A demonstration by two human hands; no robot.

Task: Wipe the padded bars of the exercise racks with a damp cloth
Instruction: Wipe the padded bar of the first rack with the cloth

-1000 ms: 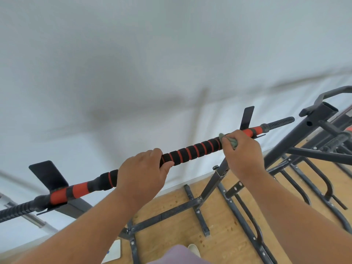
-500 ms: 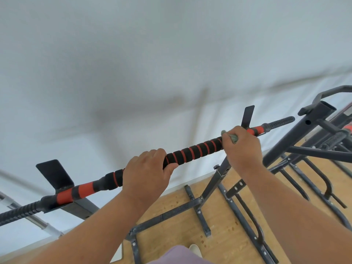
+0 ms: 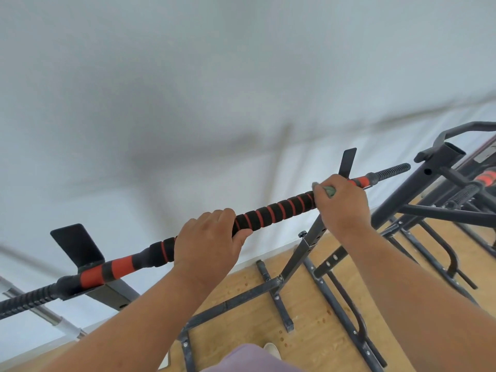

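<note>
head view: only one, wide angle, looking down over my arms
padded bar [image 3: 271, 212]: black foam with red rings, runs from lower left up to upper right, both my hands on it
left hand [image 3: 208, 244]: wrapped over the bar near its middle, fingers curled over the top, thumb hooked under on the right side
right hand [image 3: 342, 204]: further up the bar, curled round it with the cloth inside the grip
cloth [image 3: 329, 191]: grey-green, only a bunched bit pokes out beside my right thumb, pressed on the foam
between hands: bare striped foam
left of left hand: red-and-black collar, then flat black bracket [image 3: 76, 245]
rack frame [image 3: 308, 253]: dark steel, below my hands, standing on the wood floor [image 3: 308, 312]
second rack [image 3: 442, 183]: right of my right hand, near
</note>
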